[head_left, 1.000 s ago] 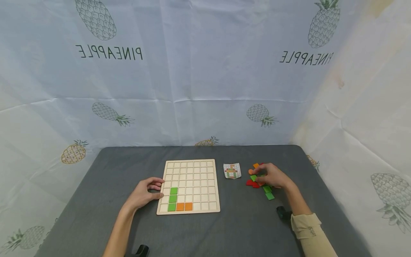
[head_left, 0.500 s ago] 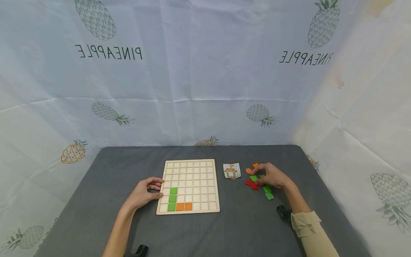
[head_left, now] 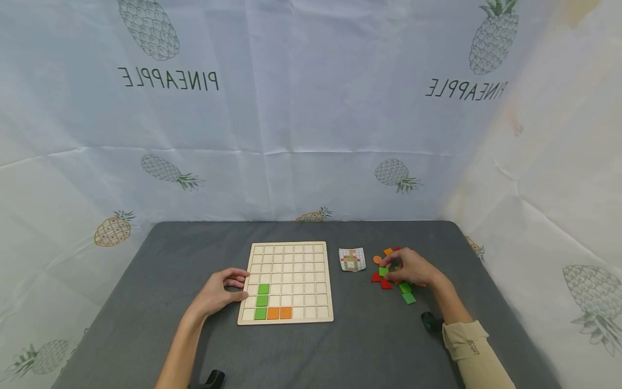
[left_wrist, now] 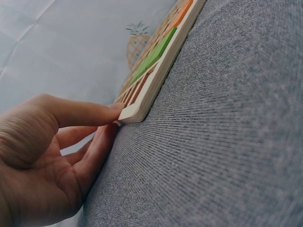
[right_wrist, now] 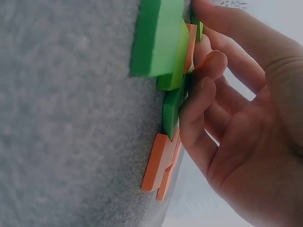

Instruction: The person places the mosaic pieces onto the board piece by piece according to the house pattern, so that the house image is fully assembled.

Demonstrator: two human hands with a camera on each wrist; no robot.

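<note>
1. Two hands on my head feed: the left hand (head_left: 218,292) is pinching the left edge of a wooden grid board (head_left: 301,270), flat on the table (head_left: 364,340), left of a little picture card (head_left: 352,260).
2. Right hand (head_left: 413,267) has its fingers pinching a green tile (head_left: 384,271) by the loose tiles (head_left: 405,288).
3. Left wrist cam gives me the board's thickness side-on, thumb on top.
4. Right wrist cam shows me orange blocks (right_wrist: 158,163) that the hand mostly covers from above.

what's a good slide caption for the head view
Left hand holds the grid board; right hand pinches a green tile beside loose tiles.
</note>
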